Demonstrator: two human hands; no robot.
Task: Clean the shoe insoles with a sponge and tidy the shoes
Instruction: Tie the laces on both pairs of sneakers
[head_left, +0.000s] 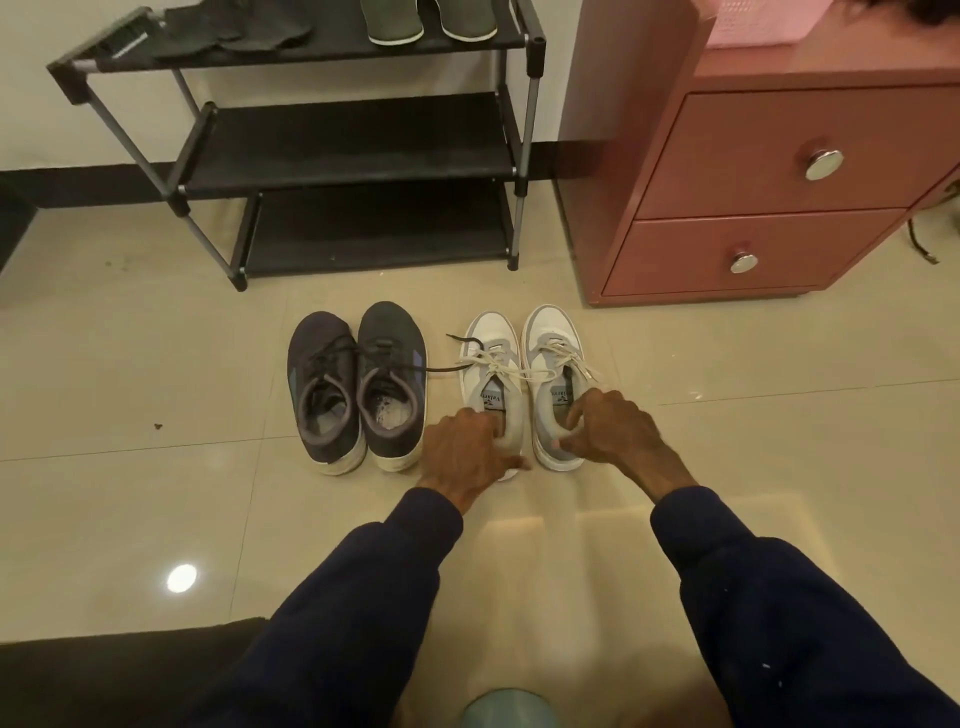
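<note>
We judged the step in hand to be tidying the white pair: squaring the two shoes side by side on the floor, near the shoe rack.

Procedure, as we judged it:
1. Hold each shoe at the heel collar, where the upper is stiffest.
2. Move both shoes together so that the toes stay level.
3. Keep the loose white laces clear, and watch the dark lace trailing from the dark pair toward the left white shoe.

Grip state: the left hand was clamped on the left white shoe, fingers curled into the opening and thumb along the outside of the heel. The right hand held the right white shoe likewise, fingers hooked inside the collar and thumb at the heel. Neither grip was spread wide.

Both white shoes stood upright, just beside each other, right of the dark pair. Their insoles lay inside. We saw no sponge.
</note>
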